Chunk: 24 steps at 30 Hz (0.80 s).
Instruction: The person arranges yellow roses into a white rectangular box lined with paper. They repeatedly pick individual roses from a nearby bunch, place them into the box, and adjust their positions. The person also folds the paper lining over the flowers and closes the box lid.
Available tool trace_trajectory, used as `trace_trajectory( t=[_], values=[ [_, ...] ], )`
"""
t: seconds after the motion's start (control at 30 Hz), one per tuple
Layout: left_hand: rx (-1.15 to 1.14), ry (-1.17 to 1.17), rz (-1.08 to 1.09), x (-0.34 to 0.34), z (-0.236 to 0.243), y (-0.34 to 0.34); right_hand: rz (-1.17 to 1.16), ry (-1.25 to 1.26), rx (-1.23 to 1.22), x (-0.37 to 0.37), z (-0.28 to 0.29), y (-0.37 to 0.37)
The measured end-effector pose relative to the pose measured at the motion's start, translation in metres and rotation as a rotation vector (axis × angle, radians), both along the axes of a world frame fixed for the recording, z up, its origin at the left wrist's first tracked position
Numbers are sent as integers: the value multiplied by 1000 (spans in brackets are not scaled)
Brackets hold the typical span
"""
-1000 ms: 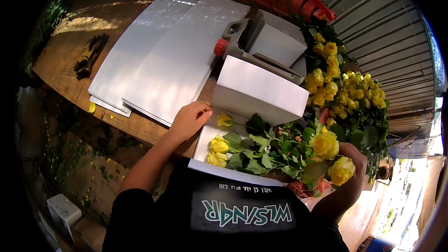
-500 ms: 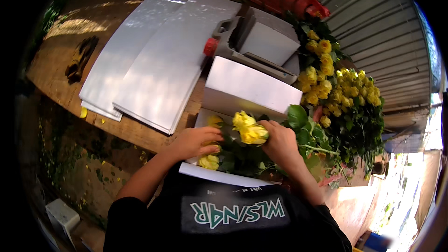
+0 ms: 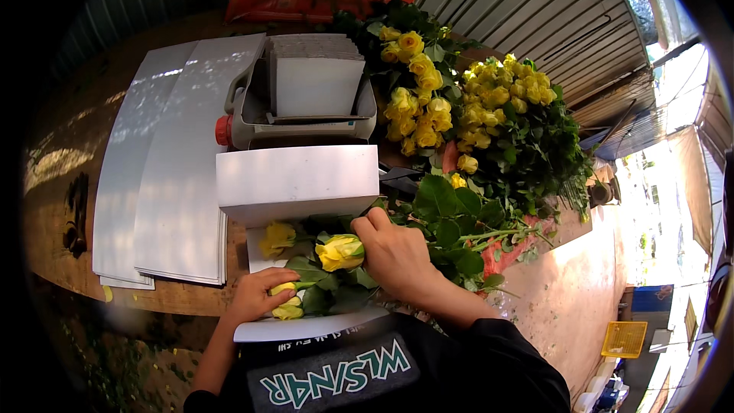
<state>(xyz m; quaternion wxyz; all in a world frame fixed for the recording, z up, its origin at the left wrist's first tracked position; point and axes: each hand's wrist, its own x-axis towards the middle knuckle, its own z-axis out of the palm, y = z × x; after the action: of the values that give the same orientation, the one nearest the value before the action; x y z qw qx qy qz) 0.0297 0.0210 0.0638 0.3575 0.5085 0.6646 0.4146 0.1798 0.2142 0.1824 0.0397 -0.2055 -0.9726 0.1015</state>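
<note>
Right hand [image 3: 397, 260] pinches a yellow rose [image 3: 339, 252] just behind its bloom, over the white carton [image 3: 310, 326], left hand [image 3: 254, 298] curled at lower roses [image 3: 290, 310], grip unclear; best handle from the base, light pressure, no bruising

far side: upright white panel [image 3: 298, 174] blocked, cut-open jug [image 3: 248, 131] right behind it
left: low pass ran over flat white sheets [image 3: 180, 206]
right: leafy stems [image 3: 451, 222] crowded the way
near edge: white flap [image 3: 306, 326] and black shirt [image 3: 451, 363] closed it off
left hand [image 3: 254, 296] to right hand [image 3: 394, 254]: yellow rose [image 3: 338, 252] sat in the gap
</note>
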Motion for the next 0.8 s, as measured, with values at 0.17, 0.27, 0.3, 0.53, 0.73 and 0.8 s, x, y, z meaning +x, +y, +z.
trace_trajectory(
  t=[0.17,0.27,0.3,0.53,0.73,0.8],
  values=[
    [-89,39,-36,-3,5,-2,138,-147,-75,-21,-42,-13],
    [-163,55,-66,-4,10,-4,128,-51,-9,-39,-78,-28],
    [-128,60,-78,-4,7,-2,145,-66,-19,-42,-88,-27],
    [-175,17,-60,0,18,7,122,-74,-70,-18,-25,-6],
    [-51,64,5,2,9,-2,-219,-158,272,59,80,48],
    [-43,40,-2,3,8,1,-332,-215,373,94,79,87]
  ],
)
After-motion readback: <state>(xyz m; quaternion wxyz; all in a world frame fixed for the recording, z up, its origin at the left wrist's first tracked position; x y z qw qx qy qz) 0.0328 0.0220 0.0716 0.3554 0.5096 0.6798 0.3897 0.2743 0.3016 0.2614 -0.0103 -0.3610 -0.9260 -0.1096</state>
